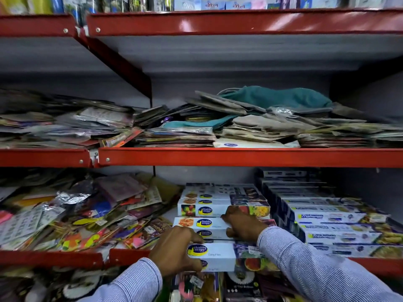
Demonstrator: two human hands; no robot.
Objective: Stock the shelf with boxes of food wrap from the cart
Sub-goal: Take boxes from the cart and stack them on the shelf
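Your left hand (174,249) clasps the front box (212,256) on the shelf (250,156); your right hand (242,223) rests fingers-down, gripping nothing, on the box behind it (202,223)

The shelf edge (239,156) is red painted metal, glossy with light streaks. The cling film boxes (214,256) look like smooth printed cardboard with a slight sheen. Packets (72,197) at the shelf's left end are shiny crinkled foil and plastic. The sleeve (305,264) is matt striped cloth.

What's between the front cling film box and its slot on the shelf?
Nothing visible. The left hand grips the front box at the shelf edge; the right hand rests on stacked boxes directly behind it.
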